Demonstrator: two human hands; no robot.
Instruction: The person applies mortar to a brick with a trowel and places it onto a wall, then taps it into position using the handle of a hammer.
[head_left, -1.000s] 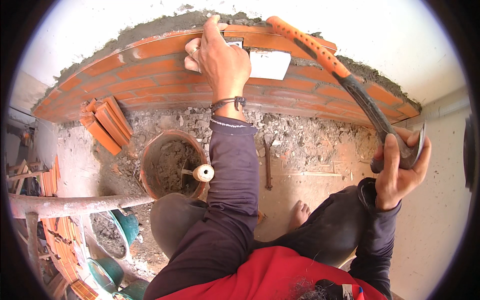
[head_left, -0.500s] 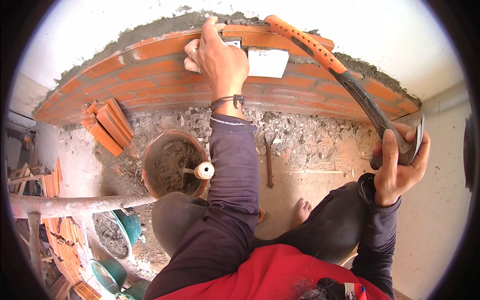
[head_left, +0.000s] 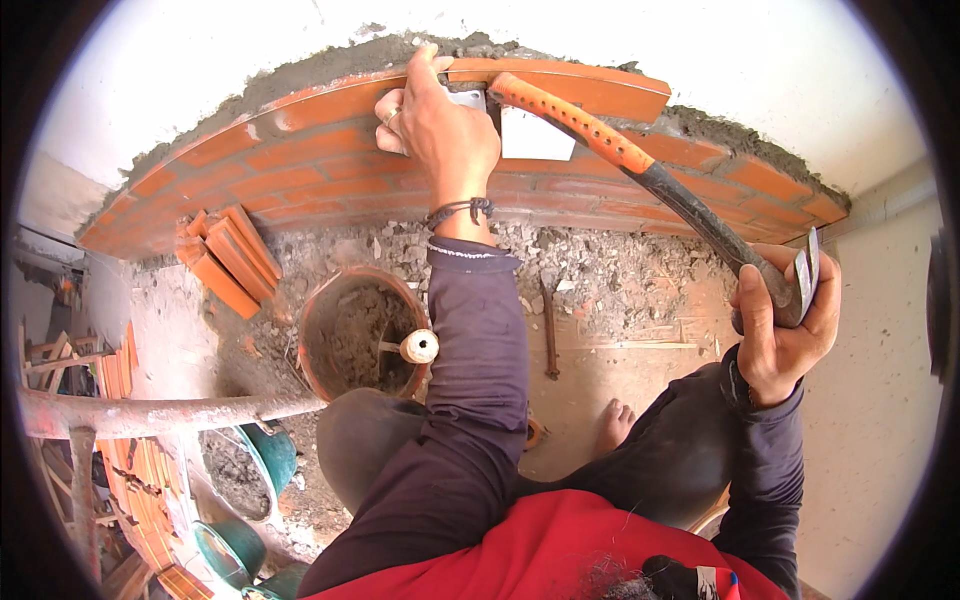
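Note:
My right hand grips a hatchet by its head, with the metal blade at the palm. Its black and orange handle slants up and left, and its perforated end meets the loose-looking top brick of a low brick wall. On the wall's upper edge lies my left hand, index finger stretched to the joint beside that brick, other fingers curled. A pale flat piece shows beside its knuckles; whether the fingers hold it is hidden. A white sheet lies against the wall face below the brick.
Grey mortar lines the wall's top. Below stand a bucket of mortar with a tool handle in it, and a stack of bricks. Rubble and a rusty bar lie on the floor. A pole crosses at left near green buckets.
The hatchet has swung left and slightly down, its handle end moving along the top brick. My right hand has shifted a little left; my left hand stays at the joint.

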